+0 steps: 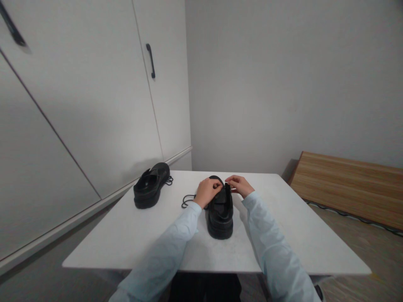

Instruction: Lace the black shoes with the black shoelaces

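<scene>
Head view: white table [292, 235] beside pale cabinets [94, 105]

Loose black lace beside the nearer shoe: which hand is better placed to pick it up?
Left, probably: the left hand sits close to the lace, while the right hand is across the shoe.

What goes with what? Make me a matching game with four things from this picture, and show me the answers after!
Things:
1. Tabletop
2. Nearer shoe
3. Left sleeve
4. Wood-grain panel

Colours and places:
A. Light blue
B. Over by the wall, right of the table
C. White
D. Black

Right pairs: 1-C, 2-D, 3-A, 4-B
</scene>
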A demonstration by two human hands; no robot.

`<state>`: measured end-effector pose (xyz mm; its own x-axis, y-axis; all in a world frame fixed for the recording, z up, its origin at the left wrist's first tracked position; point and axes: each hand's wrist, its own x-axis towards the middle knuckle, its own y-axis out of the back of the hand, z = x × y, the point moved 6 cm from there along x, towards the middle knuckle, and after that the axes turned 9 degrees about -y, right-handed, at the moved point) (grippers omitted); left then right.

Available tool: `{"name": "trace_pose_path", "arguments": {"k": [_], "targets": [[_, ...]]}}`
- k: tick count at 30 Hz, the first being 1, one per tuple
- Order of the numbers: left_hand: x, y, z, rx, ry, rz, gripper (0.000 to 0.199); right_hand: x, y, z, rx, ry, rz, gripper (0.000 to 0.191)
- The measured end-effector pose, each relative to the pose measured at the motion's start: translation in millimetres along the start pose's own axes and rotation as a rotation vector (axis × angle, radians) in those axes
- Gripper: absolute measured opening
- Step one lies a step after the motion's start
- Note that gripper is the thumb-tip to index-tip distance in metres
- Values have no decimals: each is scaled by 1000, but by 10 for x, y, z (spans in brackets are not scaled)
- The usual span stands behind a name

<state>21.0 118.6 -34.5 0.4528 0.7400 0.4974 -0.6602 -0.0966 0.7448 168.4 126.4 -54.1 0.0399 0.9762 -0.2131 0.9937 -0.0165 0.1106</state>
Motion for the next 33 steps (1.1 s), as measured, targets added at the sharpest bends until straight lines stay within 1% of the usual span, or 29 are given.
{"name": "trace_pose_path", "arguments": {"k": [6,12,20,27,33], "targets": [[32,-11,-6,-29,24,-19,18,31,-17,2,-53,40,-9,7],[45,-19,-13,-31,32,-36,18,72,16,67,-153,-2,15,18],[102,-13,31,15,21,-69,17,108,34,95,-285,40,54,19],[184,3,61,53,22,-123,16,175,-24,177,-354,42,13,29],[252,-5,105,50,64,-149,10,195,-42,201,-359,39,13,31]]}}
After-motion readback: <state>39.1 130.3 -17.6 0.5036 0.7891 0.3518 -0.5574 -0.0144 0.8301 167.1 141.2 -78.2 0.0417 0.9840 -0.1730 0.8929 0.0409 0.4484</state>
